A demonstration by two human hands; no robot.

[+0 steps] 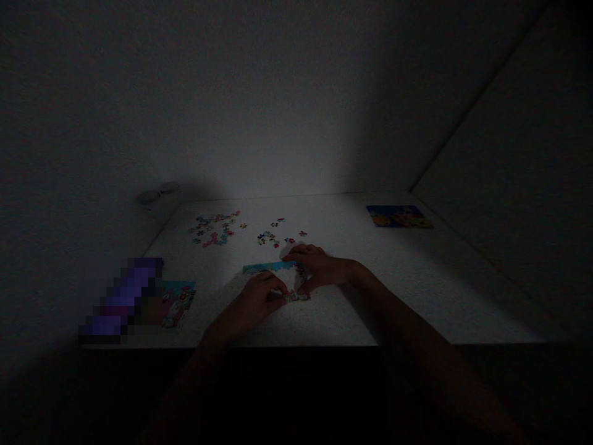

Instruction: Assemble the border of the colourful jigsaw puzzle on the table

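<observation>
A partly joined jigsaw puzzle (270, 267) lies on the white table, its blue strip along the far side and a few joined pieces (299, 296) along the near side. My left hand (252, 301) is at the near-left of it, thumb and forefinger closed at the near-side pieces. My right hand (319, 267) arches over its right side, fingers spread, with the thumb touching down near the same pieces and the other fingertips by the blue strip's right end. Part of the puzzle is hidden under the hands. The scene is very dark.
Loose puzzle pieces (215, 230) are scattered at the back left, with a smaller group (267, 237) beyond the puzzle. A colourful picture sheet (399, 216) lies at the back right. At the left are another picture (178, 303) and a pixelated purple object (125, 296). The table's front edge (324, 345) is near.
</observation>
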